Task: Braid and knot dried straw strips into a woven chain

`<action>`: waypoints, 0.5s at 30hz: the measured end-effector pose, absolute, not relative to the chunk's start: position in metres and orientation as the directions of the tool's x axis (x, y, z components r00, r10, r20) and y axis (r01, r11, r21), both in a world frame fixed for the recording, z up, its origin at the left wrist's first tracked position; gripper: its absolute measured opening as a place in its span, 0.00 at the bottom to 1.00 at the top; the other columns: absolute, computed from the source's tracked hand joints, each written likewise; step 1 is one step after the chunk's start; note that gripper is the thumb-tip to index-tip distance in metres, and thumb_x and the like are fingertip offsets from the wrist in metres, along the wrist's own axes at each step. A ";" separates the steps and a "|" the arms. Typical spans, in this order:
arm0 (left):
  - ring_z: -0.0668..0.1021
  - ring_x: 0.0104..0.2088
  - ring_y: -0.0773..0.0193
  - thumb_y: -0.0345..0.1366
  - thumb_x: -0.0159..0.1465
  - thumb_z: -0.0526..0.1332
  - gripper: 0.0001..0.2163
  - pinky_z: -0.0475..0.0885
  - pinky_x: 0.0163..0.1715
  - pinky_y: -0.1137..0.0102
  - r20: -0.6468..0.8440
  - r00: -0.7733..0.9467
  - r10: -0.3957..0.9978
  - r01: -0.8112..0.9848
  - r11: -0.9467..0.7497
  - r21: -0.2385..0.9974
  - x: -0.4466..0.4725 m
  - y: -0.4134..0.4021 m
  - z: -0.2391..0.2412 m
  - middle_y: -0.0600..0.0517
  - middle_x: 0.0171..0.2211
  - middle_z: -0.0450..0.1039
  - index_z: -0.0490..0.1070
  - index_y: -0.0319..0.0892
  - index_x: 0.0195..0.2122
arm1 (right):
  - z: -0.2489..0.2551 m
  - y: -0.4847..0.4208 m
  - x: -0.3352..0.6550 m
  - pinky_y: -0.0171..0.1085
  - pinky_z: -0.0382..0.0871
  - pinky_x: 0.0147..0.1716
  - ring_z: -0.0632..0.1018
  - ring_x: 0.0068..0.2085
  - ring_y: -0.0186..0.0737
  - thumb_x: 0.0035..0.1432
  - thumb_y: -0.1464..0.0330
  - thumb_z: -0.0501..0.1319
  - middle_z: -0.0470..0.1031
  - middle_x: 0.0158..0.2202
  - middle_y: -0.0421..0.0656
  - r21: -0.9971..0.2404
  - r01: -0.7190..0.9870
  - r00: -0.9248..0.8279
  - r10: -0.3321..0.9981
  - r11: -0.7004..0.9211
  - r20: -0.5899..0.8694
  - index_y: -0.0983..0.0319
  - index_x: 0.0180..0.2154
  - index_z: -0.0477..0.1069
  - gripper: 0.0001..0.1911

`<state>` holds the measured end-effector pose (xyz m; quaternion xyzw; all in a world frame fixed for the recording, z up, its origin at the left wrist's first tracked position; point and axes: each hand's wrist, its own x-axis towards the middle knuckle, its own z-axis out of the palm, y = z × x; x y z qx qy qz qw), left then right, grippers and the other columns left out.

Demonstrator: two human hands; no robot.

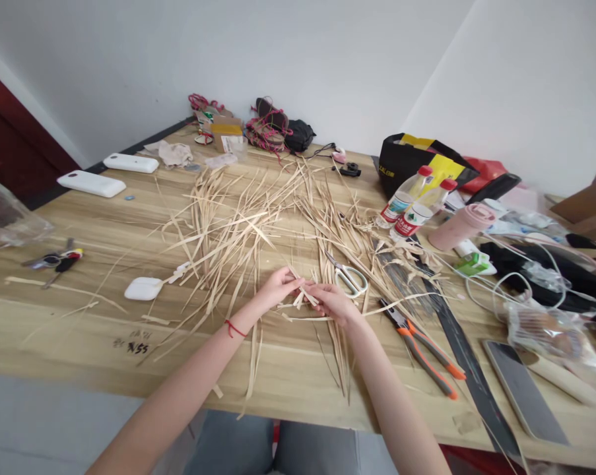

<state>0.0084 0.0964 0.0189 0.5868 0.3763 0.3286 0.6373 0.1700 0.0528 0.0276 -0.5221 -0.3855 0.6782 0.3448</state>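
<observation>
My left hand [276, 287] and my right hand [333, 301] meet over the wooden table [80, 264], both pinched on a small bundle of pale straw strips [303, 297] held between them. A red string is tied round my left wrist. Many loose straw strips [238, 224] lie spread across the table beyond my hands, and several trail toward the front edge. White-handled scissors [350, 277] lie just past my right hand. Orange-handled pliers [424, 348] lie to its right.
Two bottles [406, 204], a pink cup [461, 225], a black and yellow bag [421, 165], cables and a phone [523, 389] crowd the right side. A long dark blade [463, 356] lies beside the pliers. White cases [92, 183], keys [55, 259] and a white earbud case [143, 288] sit left.
</observation>
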 end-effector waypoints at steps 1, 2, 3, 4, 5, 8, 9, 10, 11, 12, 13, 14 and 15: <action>0.78 0.30 0.63 0.42 0.55 0.62 0.11 0.71 0.29 0.70 -0.099 0.498 0.862 0.040 0.091 0.995 0.008 0.096 0.019 0.52 0.28 0.75 0.63 0.40 0.30 | 0.028 0.053 0.170 0.28 0.49 0.12 0.58 0.15 0.23 0.43 0.55 0.65 0.64 0.15 0.35 -0.887 -0.060 -0.218 0.873 -0.458 -0.436 0.66 0.25 0.73 0.18; 0.77 0.30 0.63 0.42 0.55 0.62 0.11 0.71 0.28 0.71 -0.101 0.496 0.862 0.052 0.087 0.995 0.008 0.096 0.019 0.52 0.27 0.75 0.63 0.40 0.30 | 0.028 0.053 0.170 0.28 0.49 0.12 0.58 0.15 0.23 0.43 0.56 0.66 0.63 0.15 0.35 -0.891 -0.058 -0.219 0.876 -0.450 -0.429 0.66 0.25 0.73 0.18; 0.77 0.29 0.64 0.42 0.55 0.62 0.11 0.71 0.28 0.71 -0.099 0.496 0.863 0.052 0.084 0.995 0.008 0.096 0.019 0.52 0.27 0.75 0.63 0.40 0.30 | 0.028 0.052 0.169 0.28 0.48 0.12 0.58 0.15 0.23 0.42 0.56 0.66 0.62 0.14 0.34 -0.894 -0.058 -0.218 0.880 -0.444 -0.423 0.66 0.24 0.73 0.18; 0.77 0.29 0.64 0.42 0.55 0.62 0.11 0.71 0.28 0.72 -0.091 0.495 0.864 0.046 0.079 0.996 0.008 0.096 0.019 0.52 0.27 0.75 0.63 0.40 0.30 | 0.028 0.052 0.169 0.28 0.48 0.12 0.57 0.15 0.23 0.42 0.56 0.66 0.61 0.14 0.34 -0.896 -0.059 -0.215 0.882 -0.441 -0.420 0.66 0.24 0.72 0.18; 0.77 0.29 0.64 0.42 0.55 0.62 0.11 0.72 0.28 0.71 -0.076 0.490 0.868 0.040 0.065 0.997 0.008 0.096 0.018 0.52 0.28 0.75 0.63 0.40 0.31 | 0.028 0.052 0.169 0.28 0.48 0.12 0.57 0.15 0.23 0.42 0.55 0.66 0.61 0.14 0.34 -0.896 -0.059 -0.210 0.883 -0.440 -0.419 0.65 0.23 0.72 0.18; 0.78 0.30 0.63 0.42 0.54 0.63 0.12 0.72 0.29 0.70 -0.012 0.441 0.898 0.062 -0.018 0.998 0.006 0.096 0.014 0.49 0.29 0.75 0.65 0.39 0.31 | 0.027 0.052 0.168 0.28 0.49 0.13 0.58 0.15 0.24 0.41 0.55 0.66 0.61 0.14 0.34 -0.894 -0.051 -0.189 0.883 -0.445 -0.429 0.65 0.22 0.71 0.18; 0.78 0.30 0.62 0.42 0.54 0.63 0.12 0.72 0.30 0.69 0.006 0.423 0.906 0.080 -0.043 0.996 0.005 0.097 0.012 0.49 0.29 0.75 0.66 0.39 0.31 | 0.027 0.052 0.168 0.28 0.49 0.13 0.58 0.15 0.24 0.41 0.55 0.66 0.61 0.14 0.34 -0.893 -0.046 -0.183 0.882 -0.448 -0.433 0.64 0.23 0.71 0.18; 0.78 0.30 0.61 0.42 0.54 0.63 0.12 0.72 0.31 0.69 0.018 0.408 0.913 0.096 -0.062 0.993 0.004 0.097 0.011 0.48 0.29 0.75 0.67 0.39 0.31 | 0.027 0.051 0.167 0.28 0.50 0.13 0.59 0.15 0.24 0.41 0.55 0.66 0.61 0.14 0.34 -0.892 -0.040 -0.179 0.881 -0.450 -0.437 0.64 0.23 0.72 0.18; 0.78 0.31 0.61 0.42 0.53 0.64 0.12 0.72 0.31 0.68 0.026 0.397 0.918 0.106 -0.073 0.992 0.003 0.097 0.010 0.48 0.29 0.75 0.67 0.39 0.31 | 0.026 0.051 0.167 0.28 0.50 0.13 0.59 0.15 0.25 0.41 0.55 0.66 0.62 0.14 0.34 -0.891 -0.035 -0.178 0.880 -0.453 -0.440 0.64 0.24 0.72 0.18; 0.78 0.30 0.61 0.42 0.53 0.64 0.12 0.72 0.31 0.68 0.029 0.390 0.920 0.112 -0.079 0.991 0.002 0.097 0.010 0.48 0.28 0.75 0.67 0.39 0.30 | 0.026 0.051 0.167 0.28 0.51 0.13 0.59 0.16 0.25 0.41 0.55 0.66 0.62 0.14 0.34 -0.890 -0.032 -0.179 0.879 -0.455 -0.443 0.64 0.24 0.72 0.18; 0.78 0.30 0.60 0.42 0.53 0.64 0.11 0.72 0.31 0.68 0.028 0.387 0.922 0.118 -0.080 0.990 0.002 0.097 0.011 0.48 0.28 0.75 0.67 0.39 0.30 | 0.026 0.051 0.167 0.28 0.51 0.13 0.60 0.16 0.25 0.41 0.55 0.67 0.62 0.14 0.34 -0.890 -0.029 -0.181 0.878 -0.455 -0.443 0.64 0.24 0.72 0.18; 0.78 0.29 0.61 0.41 0.53 0.64 0.11 0.72 0.30 0.68 0.023 0.391 0.920 0.124 -0.077 0.989 0.002 0.097 0.012 0.48 0.26 0.75 0.67 0.39 0.29 | 0.026 0.051 0.167 0.28 0.51 0.13 0.60 0.16 0.25 0.40 0.55 0.67 0.62 0.15 0.34 -0.890 -0.024 -0.181 0.877 -0.456 -0.444 0.65 0.24 0.72 0.18; 0.78 0.28 0.61 0.41 0.53 0.64 0.11 0.72 0.29 0.69 0.015 0.399 0.917 0.129 -0.072 0.989 0.002 0.097 0.013 0.49 0.25 0.75 0.66 0.39 0.29 | 0.025 0.051 0.167 0.28 0.51 0.14 0.60 0.16 0.25 0.41 0.55 0.67 0.63 0.15 0.34 -0.890 -0.018 -0.179 0.877 -0.456 -0.446 0.65 0.24 0.72 0.18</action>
